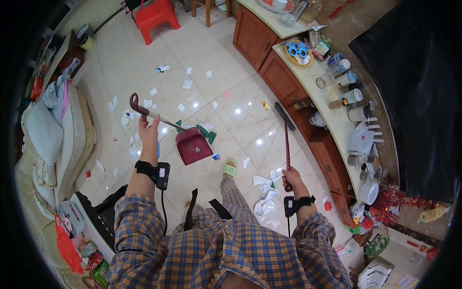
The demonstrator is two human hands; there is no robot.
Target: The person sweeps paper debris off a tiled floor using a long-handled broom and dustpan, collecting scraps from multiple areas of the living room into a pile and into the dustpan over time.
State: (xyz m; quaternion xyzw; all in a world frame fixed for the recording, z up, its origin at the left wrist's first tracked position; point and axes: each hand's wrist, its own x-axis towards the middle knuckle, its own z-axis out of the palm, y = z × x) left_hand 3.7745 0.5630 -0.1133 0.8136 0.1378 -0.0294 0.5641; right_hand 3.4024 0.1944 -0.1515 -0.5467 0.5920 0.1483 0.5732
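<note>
My left hand is closed round the upper handle of a dark red dustpan, whose pan hangs or rests ahead of me with a small pale scrap inside. Closed on the lower end of a reddish-brown broom handle is my right hand. The broom's dark bristle head is at the far end, close to the wooden cabinets. White paper scraps lie scattered over the tiles, with crumpled white paper near my right hand. Green pieces lie just beyond the pan.
Wooden cabinets with a counter of jars and cups run along the right. A red plastic stool stands far ahead. A cream sofa with cushions lines the left. My foot in a green slipper is near the pan.
</note>
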